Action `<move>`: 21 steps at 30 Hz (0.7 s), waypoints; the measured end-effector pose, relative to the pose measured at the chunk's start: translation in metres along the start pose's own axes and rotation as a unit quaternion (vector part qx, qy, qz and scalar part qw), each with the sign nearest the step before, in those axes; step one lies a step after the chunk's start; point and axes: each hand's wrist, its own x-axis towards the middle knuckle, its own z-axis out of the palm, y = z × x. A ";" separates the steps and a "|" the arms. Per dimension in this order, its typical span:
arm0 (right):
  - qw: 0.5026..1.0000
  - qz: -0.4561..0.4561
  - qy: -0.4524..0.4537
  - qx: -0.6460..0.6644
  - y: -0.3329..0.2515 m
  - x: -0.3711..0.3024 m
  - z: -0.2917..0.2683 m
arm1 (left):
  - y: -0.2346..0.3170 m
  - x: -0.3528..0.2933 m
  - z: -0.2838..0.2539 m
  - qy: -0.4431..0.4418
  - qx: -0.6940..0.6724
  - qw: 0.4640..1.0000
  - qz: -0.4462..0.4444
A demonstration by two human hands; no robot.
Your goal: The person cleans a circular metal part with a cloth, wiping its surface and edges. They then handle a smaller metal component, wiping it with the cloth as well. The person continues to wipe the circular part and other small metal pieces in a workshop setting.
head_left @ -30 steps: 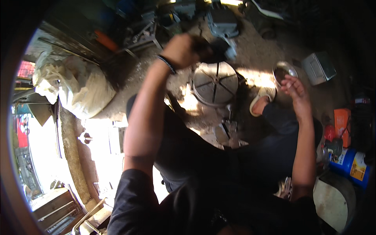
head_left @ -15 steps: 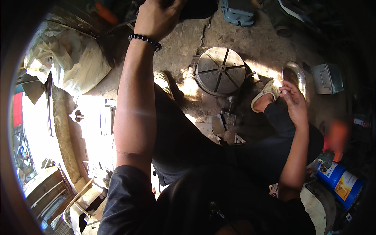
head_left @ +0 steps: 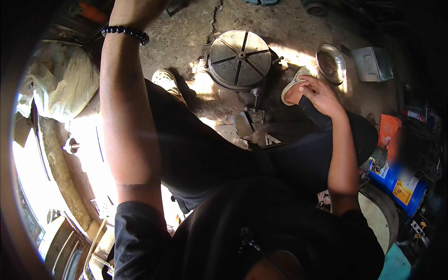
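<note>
My left arm reaches far forward, with a black bead bracelet [head_left: 125, 31] at the wrist. Only the back of my left hand [head_left: 139, 10] shows at the top edge; its fingers lie outside the picture. Over my right shoe [head_left: 292, 88] hangs my right hand [head_left: 323, 95], fingers loosely bent and apart from the thumb, with nothing visible in it. On the floor between my feet sits a round slotted metal rotary table [head_left: 228, 63], with a handle [head_left: 255, 95] on its near side. Neither hand touches it.
A shiny metal bowl [head_left: 331, 64] and a grey box [head_left: 372, 64] stand beyond my right foot. A whitish plastic bag [head_left: 65, 81] is at the left. A blue bucket [head_left: 396, 189] lies at the right. Near the rotary table are a small metal block [head_left: 242, 124] and a triangular metal piece [head_left: 271, 139].
The whole view has shifted, so the floor things appear higher and further left. More of my left hand is cut off by the top edge. My right hand's fingers now point more to the left.
</note>
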 end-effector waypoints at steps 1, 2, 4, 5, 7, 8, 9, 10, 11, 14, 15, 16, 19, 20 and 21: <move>1.000 0.000 0.000 -0.003 -0.001 0.000 0.001 | 0.001 -0.002 -0.001 0.000 0.001 1.000 0.012; 1.000 -0.003 0.001 -0.010 -0.002 0.000 0.000 | -0.002 -0.001 -0.003 -0.003 0.002 1.000 0.005; 1.000 -0.013 -0.001 -0.020 -0.004 0.001 0.002 | -0.005 0.003 -0.008 -0.009 0.008 1.000 -0.010; 1.000 -0.013 -0.007 -0.025 -0.007 0.002 0.002 | -0.003 0.000 -0.010 -0.004 0.029 1.000 -0.003; 0.999 -0.004 -0.015 -0.035 -0.007 0.001 0.001 | 0.006 -0.008 -0.008 0.001 0.061 0.998 0.012; 0.999 -0.004 -0.013 -0.032 -0.005 0.000 0.002 | 0.009 -0.010 -0.008 -0.003 0.075 0.997 0.012; 1.000 -0.005 -0.011 -0.029 -0.004 -0.001 0.003 | 0.013 -0.012 -0.009 -0.006 0.090 0.996 0.013; 1.000 -0.007 -0.008 -0.026 -0.003 -0.001 0.003 | 0.007 -0.007 -0.012 -0.010 0.066 0.998 -0.010; 1.000 -0.006 -0.008 -0.028 -0.005 -0.001 0.004 | 0.000 -0.001 -0.016 -0.014 0.043 0.998 -0.034; 0.999 0.003 0.000 -0.034 -0.004 -0.005 0.001 | -0.035 0.025 -0.017 -0.019 -0.036 0.996 -0.075; 0.999 0.003 0.002 -0.032 0.000 -0.005 0.000 | -0.011 0.006 -0.002 -0.010 0.018 1.000 -0.022; 1.000 -0.003 0.001 -0.028 0.001 -0.004 0.001 | 0.005 -0.005 0.003 0.002 0.078 0.996 0.030; 0.999 0.008 0.002 -0.033 -0.003 -0.006 -0.001 | 0.007 -0.005 0.007 -0.005 0.086 0.996 0.026; 1.000 0.013 0.003 -0.028 -0.005 -0.006 -0.001 | 0.003 -0.001 0.008 -0.017 0.066 0.998 0.016; 1.000 0.018 0.004 -0.025 -0.006 -0.006 -0.001 | -0.002 0.003 0.007 -0.027 0.047 0.999 0.004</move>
